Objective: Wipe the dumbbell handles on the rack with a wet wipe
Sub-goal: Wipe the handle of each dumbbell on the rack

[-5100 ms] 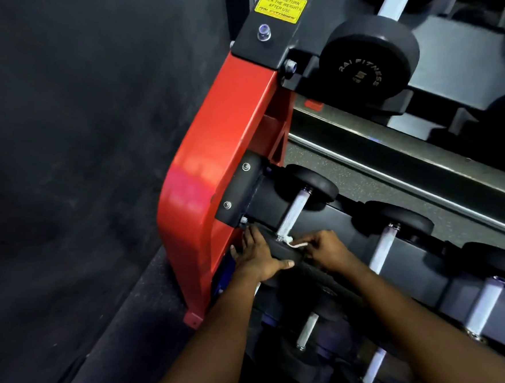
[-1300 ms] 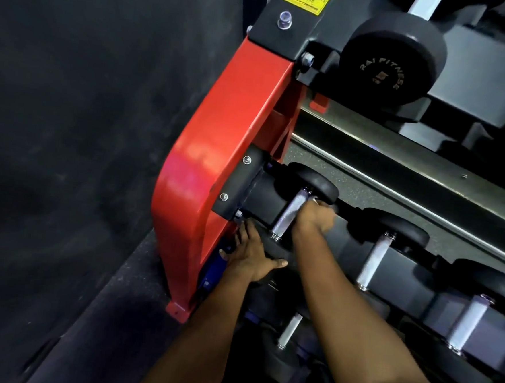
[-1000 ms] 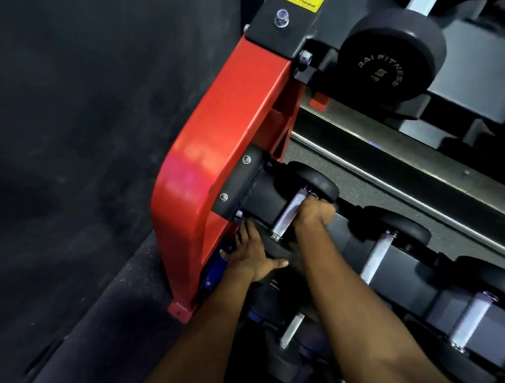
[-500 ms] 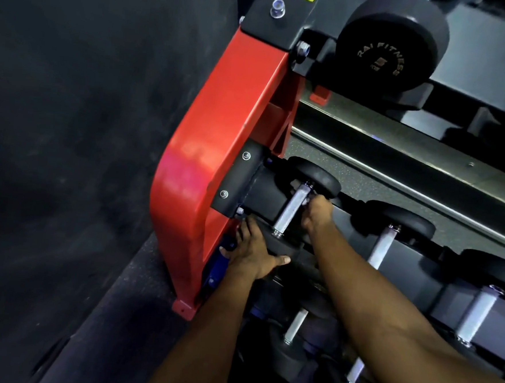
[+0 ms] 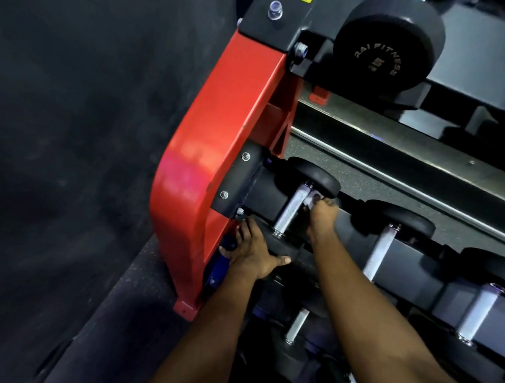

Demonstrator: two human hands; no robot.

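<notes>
Your right hand [image 5: 321, 215] is pinching the wet wipe [image 5: 315, 197] against the leftmost handle [image 5: 291, 209]; your left hand [image 5: 253, 254] is lying flat on its near head [image 5: 284, 248].

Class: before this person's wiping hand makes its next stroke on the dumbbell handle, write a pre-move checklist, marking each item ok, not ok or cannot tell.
1. The wet wipe is in the right hand: ok, a white edge shows at the fingertips.
2. The wipe is against the first handle, at its far end: ok.
3. The left hand lies flat on the near dumbbell head: ok.
4. The wipe is wet enough: cannot tell.
5. The next handle is unobstructed: ok.
</notes>
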